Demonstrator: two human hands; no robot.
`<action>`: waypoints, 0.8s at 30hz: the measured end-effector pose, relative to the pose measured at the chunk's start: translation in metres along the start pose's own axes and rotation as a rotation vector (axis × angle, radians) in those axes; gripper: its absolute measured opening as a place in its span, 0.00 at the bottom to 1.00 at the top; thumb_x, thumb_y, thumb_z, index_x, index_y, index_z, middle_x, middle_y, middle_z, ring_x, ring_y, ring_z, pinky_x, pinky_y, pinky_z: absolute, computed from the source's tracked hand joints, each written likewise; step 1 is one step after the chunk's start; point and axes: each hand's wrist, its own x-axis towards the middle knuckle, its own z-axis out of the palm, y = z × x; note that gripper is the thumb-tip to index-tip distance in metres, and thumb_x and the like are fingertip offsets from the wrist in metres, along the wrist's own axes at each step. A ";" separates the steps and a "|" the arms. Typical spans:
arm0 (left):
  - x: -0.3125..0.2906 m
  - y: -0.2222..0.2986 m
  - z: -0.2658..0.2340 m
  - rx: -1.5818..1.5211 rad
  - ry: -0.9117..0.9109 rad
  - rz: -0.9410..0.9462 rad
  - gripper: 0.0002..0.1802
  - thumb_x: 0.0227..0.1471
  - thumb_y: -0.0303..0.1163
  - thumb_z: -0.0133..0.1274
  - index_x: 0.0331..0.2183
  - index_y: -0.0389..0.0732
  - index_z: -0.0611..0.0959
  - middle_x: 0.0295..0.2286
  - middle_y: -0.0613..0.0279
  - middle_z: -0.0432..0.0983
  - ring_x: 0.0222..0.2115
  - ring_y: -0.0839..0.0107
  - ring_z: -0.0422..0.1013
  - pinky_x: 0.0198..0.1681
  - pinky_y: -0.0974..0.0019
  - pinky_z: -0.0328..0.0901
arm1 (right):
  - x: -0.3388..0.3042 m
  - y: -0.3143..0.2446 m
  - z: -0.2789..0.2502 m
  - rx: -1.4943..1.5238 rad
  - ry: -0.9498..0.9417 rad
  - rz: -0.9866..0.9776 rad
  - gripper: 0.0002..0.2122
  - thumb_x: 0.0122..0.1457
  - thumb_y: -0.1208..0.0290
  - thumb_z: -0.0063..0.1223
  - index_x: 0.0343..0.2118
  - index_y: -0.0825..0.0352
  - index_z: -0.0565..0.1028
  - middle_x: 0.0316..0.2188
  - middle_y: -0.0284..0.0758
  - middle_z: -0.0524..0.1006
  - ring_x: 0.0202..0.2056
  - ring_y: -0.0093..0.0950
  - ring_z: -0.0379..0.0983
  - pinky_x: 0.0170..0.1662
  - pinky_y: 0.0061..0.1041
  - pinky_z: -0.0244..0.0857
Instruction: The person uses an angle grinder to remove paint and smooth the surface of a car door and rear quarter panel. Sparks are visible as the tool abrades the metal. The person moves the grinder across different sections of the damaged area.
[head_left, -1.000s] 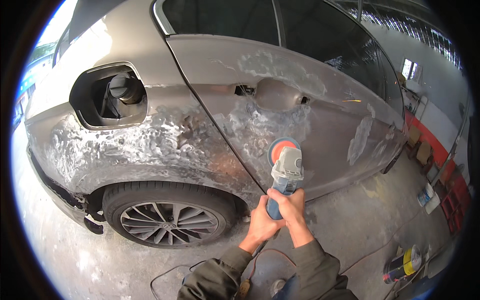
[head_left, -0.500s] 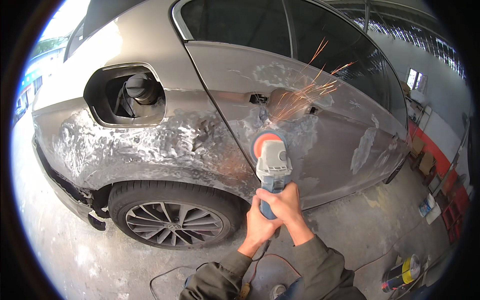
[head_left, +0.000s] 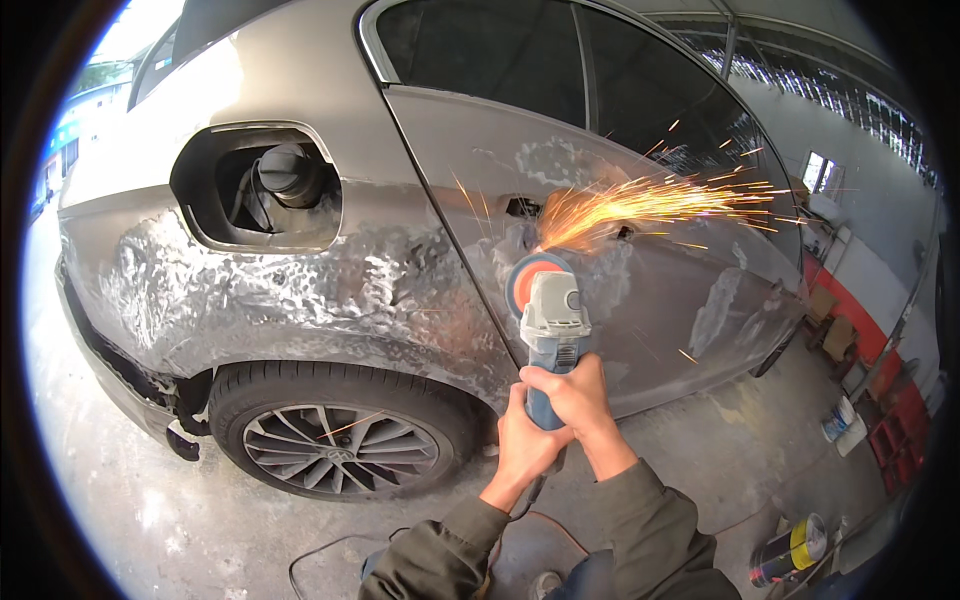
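at the rear car door (head_left: 660, 330), the grinder (head_left: 553, 318) is pointing lengthwise forward, its disc (head_left: 521, 285) spitting sparks (head_left: 660, 205); left hand (head_left: 522, 445) and right hand (head_left: 578, 402) are wrapping tightly around its body, the right sitting nearer the disc.

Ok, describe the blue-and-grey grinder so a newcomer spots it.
Find the scuffed grey-brown car door right of the silver-spoked wheel. Before it, the left hand and right hand grip the blue-and-grey grinder; only its round, orange-faced disc throws sparks.

Sparks (head_left: 660, 208) block the upper door (head_left: 650, 300); below, room over the right-hand floor (head_left: 740, 430) seems free.
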 end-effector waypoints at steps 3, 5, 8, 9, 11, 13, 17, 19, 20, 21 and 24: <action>0.002 0.003 0.001 -0.013 -0.008 -0.005 0.41 0.35 0.40 0.74 0.49 0.35 0.72 0.39 0.47 0.81 0.42 0.58 0.79 0.46 0.57 0.71 | -0.001 -0.007 -0.002 -0.008 0.008 0.011 0.16 0.43 0.64 0.69 0.27 0.74 0.81 0.23 0.39 0.82 0.27 0.28 0.80 0.34 0.33 0.72; 0.002 0.006 -0.001 -0.031 0.004 0.004 0.41 0.35 0.40 0.74 0.49 0.35 0.72 0.39 0.47 0.81 0.42 0.58 0.79 0.46 0.57 0.71 | 0.000 -0.011 -0.001 -0.033 -0.003 0.010 0.16 0.43 0.65 0.69 0.27 0.74 0.81 0.24 0.38 0.82 0.27 0.27 0.80 0.33 0.32 0.72; 0.002 0.008 0.001 -0.036 0.038 -0.014 0.40 0.35 0.33 0.73 0.51 0.34 0.73 0.41 0.50 0.80 0.43 0.64 0.77 0.48 0.61 0.70 | 0.002 -0.009 -0.001 -0.033 -0.031 -0.051 0.15 0.43 0.65 0.69 0.27 0.74 0.81 0.24 0.38 0.82 0.27 0.26 0.79 0.33 0.32 0.72; 0.000 0.008 0.000 -0.023 0.024 -0.029 0.40 0.35 0.33 0.72 0.51 0.34 0.73 0.41 0.50 0.80 0.43 0.64 0.77 0.48 0.60 0.70 | 0.001 -0.007 0.000 -0.013 -0.019 -0.034 0.16 0.43 0.65 0.69 0.27 0.74 0.81 0.24 0.39 0.82 0.27 0.27 0.80 0.33 0.32 0.72; -0.004 0.006 -0.001 0.004 -0.002 -0.059 0.40 0.35 0.33 0.72 0.51 0.34 0.73 0.41 0.50 0.80 0.42 0.63 0.77 0.48 0.60 0.70 | -0.003 -0.001 0.000 0.027 0.003 -0.002 0.16 0.42 0.64 0.69 0.27 0.74 0.81 0.24 0.39 0.82 0.27 0.28 0.80 0.33 0.32 0.72; -0.003 0.006 -0.002 -0.012 -0.013 -0.023 0.41 0.35 0.38 0.73 0.49 0.35 0.72 0.40 0.47 0.81 0.42 0.59 0.79 0.47 0.58 0.71 | -0.003 0.000 -0.002 0.011 0.015 0.020 0.15 0.43 0.64 0.69 0.26 0.74 0.81 0.23 0.39 0.82 0.27 0.27 0.80 0.33 0.32 0.72; 0.001 0.008 0.000 -0.041 0.041 0.004 0.41 0.36 0.41 0.74 0.49 0.35 0.73 0.39 0.46 0.81 0.42 0.58 0.80 0.46 0.58 0.72 | 0.005 -0.005 -0.001 0.017 -0.022 -0.019 0.14 0.43 0.66 0.68 0.25 0.74 0.80 0.22 0.37 0.81 0.26 0.25 0.78 0.32 0.32 0.71; 0.004 0.016 0.000 0.003 0.010 -0.017 0.41 0.36 0.41 0.74 0.49 0.35 0.72 0.40 0.46 0.81 0.42 0.58 0.80 0.46 0.58 0.72 | 0.009 -0.006 -0.002 0.048 -0.023 -0.019 0.14 0.43 0.65 0.68 0.24 0.73 0.80 0.22 0.36 0.81 0.26 0.24 0.78 0.31 0.31 0.71; 0.004 0.020 0.001 0.017 -0.010 -0.029 0.41 0.36 0.41 0.74 0.49 0.35 0.72 0.40 0.46 0.81 0.42 0.58 0.80 0.46 0.58 0.72 | 0.009 -0.010 -0.007 0.056 -0.017 0.001 0.14 0.43 0.65 0.68 0.24 0.73 0.80 0.22 0.36 0.80 0.26 0.24 0.78 0.32 0.31 0.71; 0.004 0.021 0.002 0.011 -0.016 -0.018 0.42 0.36 0.41 0.74 0.49 0.34 0.72 0.40 0.46 0.81 0.42 0.58 0.80 0.46 0.58 0.72 | 0.008 -0.013 -0.010 0.063 -0.012 0.020 0.14 0.43 0.64 0.68 0.24 0.73 0.80 0.22 0.36 0.80 0.26 0.24 0.78 0.32 0.31 0.70; 0.010 0.026 0.006 -0.004 -0.017 0.011 0.42 0.35 0.41 0.74 0.49 0.34 0.72 0.40 0.47 0.81 0.42 0.58 0.80 0.46 0.58 0.72 | 0.012 -0.022 -0.011 0.014 -0.004 -0.010 0.12 0.44 0.67 0.68 0.23 0.72 0.80 0.22 0.34 0.80 0.25 0.22 0.77 0.30 0.29 0.70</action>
